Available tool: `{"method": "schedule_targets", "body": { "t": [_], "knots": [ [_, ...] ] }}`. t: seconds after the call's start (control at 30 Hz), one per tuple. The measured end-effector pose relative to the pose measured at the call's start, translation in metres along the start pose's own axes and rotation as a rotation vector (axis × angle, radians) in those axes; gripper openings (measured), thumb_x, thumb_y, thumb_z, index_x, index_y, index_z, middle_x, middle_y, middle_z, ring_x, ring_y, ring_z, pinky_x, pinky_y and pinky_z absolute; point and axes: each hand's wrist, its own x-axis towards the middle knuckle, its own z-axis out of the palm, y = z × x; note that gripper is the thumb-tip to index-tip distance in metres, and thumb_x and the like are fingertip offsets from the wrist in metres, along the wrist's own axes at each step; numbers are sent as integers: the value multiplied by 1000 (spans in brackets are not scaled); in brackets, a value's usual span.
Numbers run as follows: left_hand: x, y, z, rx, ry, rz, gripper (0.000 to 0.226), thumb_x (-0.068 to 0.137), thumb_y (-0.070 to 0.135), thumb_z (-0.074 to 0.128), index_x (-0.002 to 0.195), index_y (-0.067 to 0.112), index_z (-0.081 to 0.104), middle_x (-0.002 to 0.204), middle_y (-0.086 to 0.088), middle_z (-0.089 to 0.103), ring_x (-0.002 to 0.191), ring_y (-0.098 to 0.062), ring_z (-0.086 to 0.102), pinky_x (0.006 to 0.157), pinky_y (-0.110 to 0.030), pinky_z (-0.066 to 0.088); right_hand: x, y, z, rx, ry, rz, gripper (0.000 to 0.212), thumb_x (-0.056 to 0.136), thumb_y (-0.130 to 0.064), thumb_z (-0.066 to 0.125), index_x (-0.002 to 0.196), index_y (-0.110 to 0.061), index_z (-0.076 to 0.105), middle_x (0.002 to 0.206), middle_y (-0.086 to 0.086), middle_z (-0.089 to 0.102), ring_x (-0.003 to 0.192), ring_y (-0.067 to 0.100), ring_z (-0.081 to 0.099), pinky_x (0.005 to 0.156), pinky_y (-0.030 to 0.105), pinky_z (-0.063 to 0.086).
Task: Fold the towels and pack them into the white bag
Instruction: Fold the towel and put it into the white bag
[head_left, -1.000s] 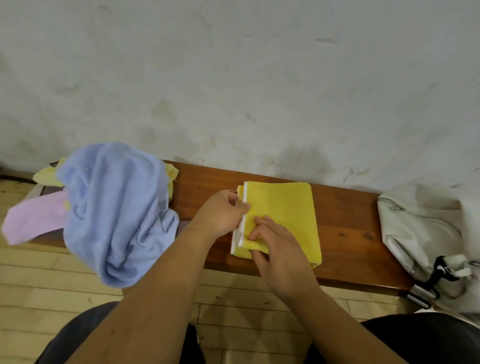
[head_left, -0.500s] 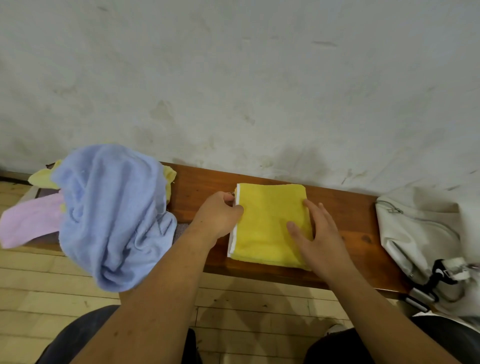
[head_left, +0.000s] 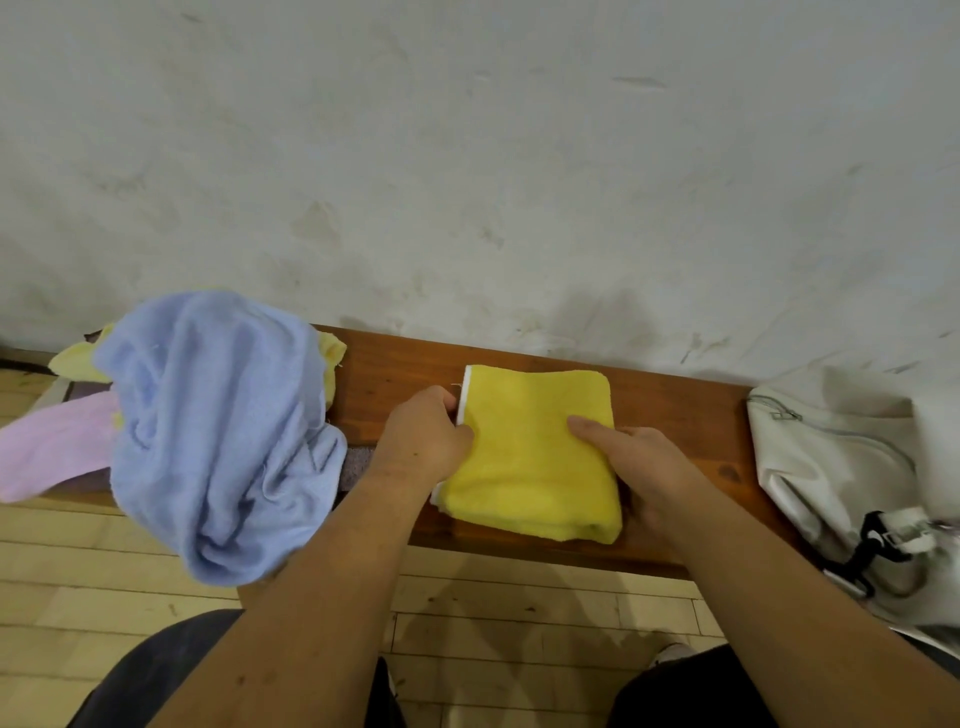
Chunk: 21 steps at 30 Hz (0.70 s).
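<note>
A folded yellow towel (head_left: 530, 447) with a white hem lies on the wooden bench (head_left: 395, 364). My left hand (head_left: 423, 436) pinches its left edge. My right hand (head_left: 644, 467) grips its right edge, thumb on top, fingers tucked under. The white bag (head_left: 841, 467) slumps at the bench's right end, a black clip on its strap. At the left end sits a crumpled pile: a light blue towel (head_left: 218, 426) on top, a pink towel (head_left: 52, 452) hanging off the left, and pale yellow cloth (head_left: 78, 358) behind.
A stained white wall (head_left: 467, 182) rises directly behind the narrow bench. Light wooden floorboards (head_left: 493, 597) run below the bench's front edge. My dark-trousered knees (head_left: 156, 675) fill the bottom of the view.
The yellow towel got folded flat. My right hand slid from its middle to the right edge and now grips it. My left hand stayed on the left edge.
</note>
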Motion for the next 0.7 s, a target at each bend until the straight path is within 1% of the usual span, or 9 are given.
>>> {"method": "schedule_targets", "body": {
  "t": [0.1,0.17,0.23,0.3,0.37,0.47,0.53,0.6,0.7],
  "knots": [
    [-4,-1,0,28,-27,22,29,96,31,64,122,19,57,108,3,63,86,-10,55,60,-15,37,-8,-2,-1,34,-63,-23,39,88,-29,77,121,-10,66,111,9,75,101,34,72,95,59,55],
    [-9,1,-1,-6,-48,26,38,97,34,64,130,20,54,115,3,63,89,-8,55,63,-16,39,-15,-1,-6,70,-89,-62,33,92,-27,72,122,-14,65,111,8,76,100,34,72,93,59,55],
    [-14,8,-2,-79,-54,15,48,99,39,61,141,21,47,124,5,60,98,-8,53,76,-20,41,-26,0,-13,89,-107,-117,30,95,-26,69,124,-19,64,111,5,76,101,31,73,92,55,57],
    [-22,18,0,-232,-66,-9,53,98,46,59,145,26,44,123,12,55,106,-8,51,89,-26,43,-41,0,-22,108,-124,-178,27,96,-25,66,123,-24,65,108,-1,77,99,26,74,86,50,59],
    [-30,29,7,-449,-138,-46,63,92,58,61,145,29,44,127,16,54,114,-8,55,101,-33,46,-55,0,-34,126,-135,-212,27,97,-26,66,123,-28,65,106,-5,78,96,22,75,84,46,60],
    [-42,44,25,-709,-329,-143,86,75,75,68,145,32,45,130,14,63,117,-12,62,107,-43,47,-78,2,-56,183,-152,-219,31,97,-25,66,127,-27,64,110,-3,77,99,24,75,89,51,59],
    [-53,56,36,-827,-496,-195,80,74,73,70,141,33,51,127,9,69,115,-18,68,104,-47,49,-93,3,-72,249,-159,-214,30,97,-22,65,127,-24,65,112,0,77,100,26,75,88,49,59],
    [-65,71,48,-895,-594,-193,70,81,66,70,139,32,55,128,2,69,116,-24,68,105,-49,48,-107,7,-92,317,-158,-204,28,97,-18,64,124,-21,66,112,3,77,99,27,75,86,47,59],
    [-86,102,64,-975,-511,-135,48,93,42,66,138,27,57,121,-2,73,110,-26,71,99,-47,52,-122,17,-127,381,-115,-178,30,95,-17,65,125,-17,66,111,8,77,100,31,75,90,50,57]
  ]
}}
